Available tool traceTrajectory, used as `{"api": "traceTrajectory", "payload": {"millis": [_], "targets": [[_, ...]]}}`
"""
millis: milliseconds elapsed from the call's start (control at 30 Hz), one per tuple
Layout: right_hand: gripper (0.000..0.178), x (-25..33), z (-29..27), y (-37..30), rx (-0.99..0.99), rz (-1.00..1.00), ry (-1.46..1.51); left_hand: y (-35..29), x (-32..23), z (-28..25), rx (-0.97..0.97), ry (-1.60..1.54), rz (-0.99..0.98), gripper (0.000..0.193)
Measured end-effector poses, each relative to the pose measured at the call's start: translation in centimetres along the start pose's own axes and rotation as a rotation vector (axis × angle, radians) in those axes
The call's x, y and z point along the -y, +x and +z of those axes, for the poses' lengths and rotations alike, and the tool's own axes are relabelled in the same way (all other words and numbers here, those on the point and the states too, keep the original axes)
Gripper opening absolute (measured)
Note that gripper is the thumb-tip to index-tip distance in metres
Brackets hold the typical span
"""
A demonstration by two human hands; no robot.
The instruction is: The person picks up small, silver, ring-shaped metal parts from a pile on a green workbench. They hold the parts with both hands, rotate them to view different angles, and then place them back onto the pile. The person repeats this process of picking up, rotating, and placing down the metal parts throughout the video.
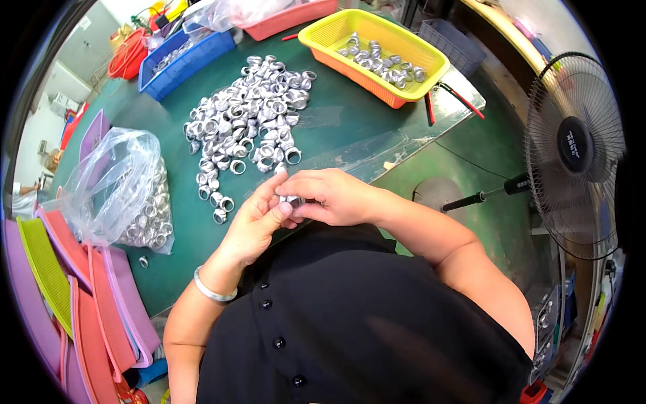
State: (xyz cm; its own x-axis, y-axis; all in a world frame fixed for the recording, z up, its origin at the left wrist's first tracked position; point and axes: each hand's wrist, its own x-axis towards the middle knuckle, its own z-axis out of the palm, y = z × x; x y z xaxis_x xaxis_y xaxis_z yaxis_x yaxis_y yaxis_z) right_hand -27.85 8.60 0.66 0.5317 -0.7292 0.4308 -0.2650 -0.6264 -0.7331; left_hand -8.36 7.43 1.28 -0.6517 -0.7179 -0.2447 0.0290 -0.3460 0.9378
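Close to my body, at the front edge of the green table, my left hand (261, 214) and my right hand (336, 195) meet around one small silver metal ring (293, 200). Fingers of both hands pinch it, and they partly cover it. Just beyond my hands, a loose heap of similar silver rings (249, 114) spreads over the green tabletop (195, 262). A few of these rings lie in a line near my left hand. One single ring (143, 261) rests apart at the left, beside a clear plastic bag (114, 182) filled with more rings.
A yellow basket (431, 57) nested in an orange one holds several rings at the back right. A blue bin (161, 84) and a red tray (289, 19) stand at the back. Colourful stacked baskets (87, 310) sit at the left. A black fan (575, 148) stands right of the table.
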Motion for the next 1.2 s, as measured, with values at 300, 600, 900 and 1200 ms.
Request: {"api": "traceTrajectory", "payload": {"millis": [300,600,900,1200], "targets": [[0.034,-3.2,-7.9,-6.6,-0.502,0.373,-0.432,0.1,-0.3,-0.8,-0.002,0.274,0.128,0.048],[0.029,-6.7,-13.2,-8.4,-0.442,0.442,-0.818,-2.6,-1.4,-2.9,-0.108,0.558,0.163,0.041],[0.028,-7.6,-13.7,-7.6,-0.425,0.387,-0.869,-3.5,-2.1,-4.3,-0.17,0.663,0.234,0.039],[0.05,-7.3,-13.4,-9.6,-0.424,0.495,-0.956,-5.6,-2.2,-6.8,-0.277,0.779,0.262,0.036]]}}
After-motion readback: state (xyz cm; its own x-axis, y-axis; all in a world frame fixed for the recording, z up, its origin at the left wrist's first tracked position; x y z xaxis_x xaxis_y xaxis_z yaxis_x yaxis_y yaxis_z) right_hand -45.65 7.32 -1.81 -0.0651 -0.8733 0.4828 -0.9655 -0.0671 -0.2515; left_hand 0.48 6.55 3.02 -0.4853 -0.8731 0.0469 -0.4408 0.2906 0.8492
